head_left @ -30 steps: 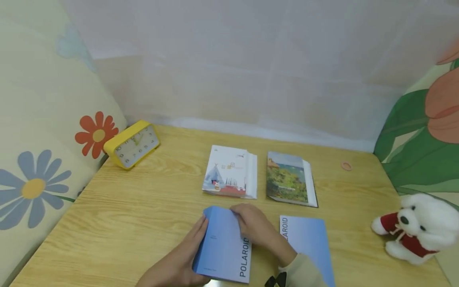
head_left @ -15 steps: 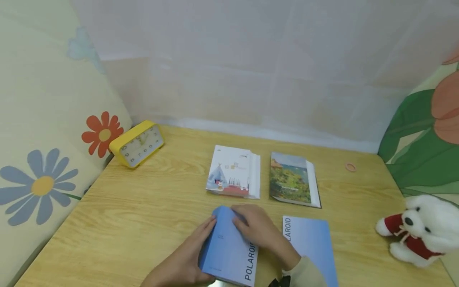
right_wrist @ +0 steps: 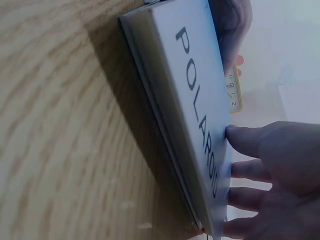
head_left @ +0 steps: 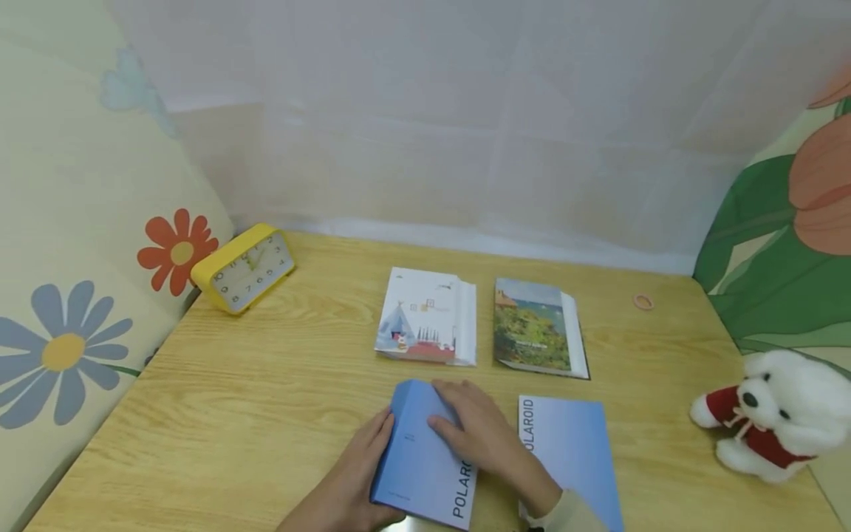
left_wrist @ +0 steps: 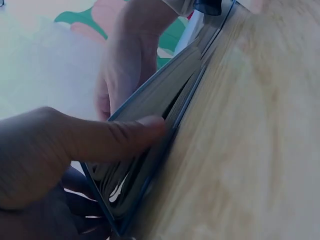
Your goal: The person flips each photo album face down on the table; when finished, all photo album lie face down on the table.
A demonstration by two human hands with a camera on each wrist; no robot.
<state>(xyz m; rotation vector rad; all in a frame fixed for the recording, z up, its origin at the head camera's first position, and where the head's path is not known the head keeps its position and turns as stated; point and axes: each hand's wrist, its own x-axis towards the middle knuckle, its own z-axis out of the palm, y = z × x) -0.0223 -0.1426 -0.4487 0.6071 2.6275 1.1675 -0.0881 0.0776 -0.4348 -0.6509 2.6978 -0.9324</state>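
Note:
A blue photo album marked POLAROID lies on the table close to the person. The left hand grips it along the spine; in the left wrist view its thumb crosses the end of the pages and the other fingers are behind the cover. On the upper right of the cover rests the right hand, its fingers fairly straight. Fingertips of that hand touch the cover beside the lettering in the right wrist view. A second blue POLAROID album lies to the right, partly behind the right forearm.
Farther back are a white album with a tent picture and an album with a landscape cover. A yellow clock stands back left. A pink ring and a white plush dog are on the right.
The held album and left hand have shifted slightly right. The right hand's fingers, earlier at the album's upper right edge, now lie spread on the cover.

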